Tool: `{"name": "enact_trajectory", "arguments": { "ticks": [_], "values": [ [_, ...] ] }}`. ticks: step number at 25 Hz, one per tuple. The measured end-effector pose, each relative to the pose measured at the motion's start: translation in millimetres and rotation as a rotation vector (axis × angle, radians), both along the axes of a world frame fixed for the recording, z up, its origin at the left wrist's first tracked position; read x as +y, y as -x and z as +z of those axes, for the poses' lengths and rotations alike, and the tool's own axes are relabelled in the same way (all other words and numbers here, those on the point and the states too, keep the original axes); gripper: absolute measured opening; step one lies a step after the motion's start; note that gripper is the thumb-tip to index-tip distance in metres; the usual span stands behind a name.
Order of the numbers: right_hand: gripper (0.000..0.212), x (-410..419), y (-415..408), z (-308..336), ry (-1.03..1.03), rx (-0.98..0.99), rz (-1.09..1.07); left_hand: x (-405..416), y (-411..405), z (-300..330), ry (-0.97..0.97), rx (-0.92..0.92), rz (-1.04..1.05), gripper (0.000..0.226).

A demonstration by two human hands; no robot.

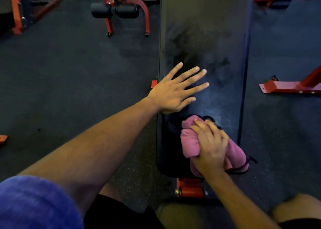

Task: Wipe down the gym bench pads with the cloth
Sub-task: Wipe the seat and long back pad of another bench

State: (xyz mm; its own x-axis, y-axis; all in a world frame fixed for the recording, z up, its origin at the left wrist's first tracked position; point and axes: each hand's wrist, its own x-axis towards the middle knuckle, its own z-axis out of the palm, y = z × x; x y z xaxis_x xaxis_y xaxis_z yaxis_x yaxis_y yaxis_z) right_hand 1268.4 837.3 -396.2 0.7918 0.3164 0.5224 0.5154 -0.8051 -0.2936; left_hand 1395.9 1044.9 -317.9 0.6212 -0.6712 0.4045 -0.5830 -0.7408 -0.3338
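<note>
Right hand [211,145] has its grip curled round the bunched pink cloth [189,141] on the black counter [225,96]; left hand [172,93] rests flat, fingers spread.

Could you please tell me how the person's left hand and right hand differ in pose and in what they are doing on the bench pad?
The left hand lies flat with fingers spread; the right hand curls its fingers. The left hand holds nothing; the right hand grips the pink cloth. The left hand sits farther up the bench pad than the right hand. Both are over the pad.
</note>
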Motion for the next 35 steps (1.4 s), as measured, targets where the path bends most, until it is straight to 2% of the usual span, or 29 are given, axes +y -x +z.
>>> {"name": "enact_trajectory", "arguments": {
  "ticks": [4, 8, 9, 11, 14, 15, 17, 20, 22, 25, 28, 30, 32, 35],
  "values": [
    [0.039, 44.6, 10.8, -23.9, 0.015, -0.064, 0.199, 3.5, 0.3, -0.7, 0.019, -0.016, -0.01, 0.056],
    [0.044, -12.8, 35.7, -61.0, 0.311, -0.116, 0.505, -2.9, 7.7, -2.4, 0.023, -0.023, 0.046, 0.055],
    [0.042, -33.6, 30.2, -59.0, 0.331, -0.149, 0.515, -3.2, 10.7, -6.7, 0.04, -0.035, 0.06, 0.054],
    [0.041, -49.8, 6.8, -34.4, 0.262, -0.122, 0.397, -5.0, 14.6, -15.9, 0.091, -0.065, 0.09, 0.053],
    [0.033, 16.2, -21.0, -2.3, 0.079, -0.112, 0.228, -3.2, 10.7, -17.9, 0.129, -0.077, 0.072, 0.051],
    [0.03, 47.5, -16.5, -2.0, 0.056, -0.13, 0.267, -2.3, 9.8, -17.5, 0.126, -0.087, 0.074, 0.051],
    [0.033, 73.4, 8.0, -24.7, 0.148, -0.148, 0.511, -3.1, 10.2, -18.1, 0.126, -0.104, 0.084, 0.051],
    [0.046, 6.4, 35.0, -66.4, 0.376, -0.132, 0.778, -4.7, 13.0, -18.1, 0.12, -0.104, 0.093, 0.052],
    [0.051, -54.3, 27.6, -73.5, 0.489, -0.198, 0.822, -3.7, 11.6, -19.2, 0.128, -0.111, 0.102, 0.052],
    [0.039, -90.9, -11.4, -45.7, 0.53, -0.276, 0.844, -5.9, 11.5, -22.2, 0.118, -0.132, 0.105, 0.052],
    [0.033, -25.5, -32.4, -16.9, 0.336, -0.279, 0.633, -8.7, 10.6, -20.6, 0.117, -0.123, 0.104, 0.052],
    [0.031, 24.5, -13.8, -25.6, 0.236, -0.244, 0.61, -7.5, 11.7, -16.6, 0.116, -0.096, 0.118, 0.052],
    [0.035, 32.6, 11.4, -55.2, 0.335, -0.234, 0.764, -3.7, 14.5, -14.7, 0.119, -0.085, 0.104, 0.052],
    [0.038, -26.9, 22.8, -81.3, 0.492, -0.262, 1.024, -7.1, 16.1, -13.5, 0.079, -0.078, 0.109, 0.052]
  ]
}}
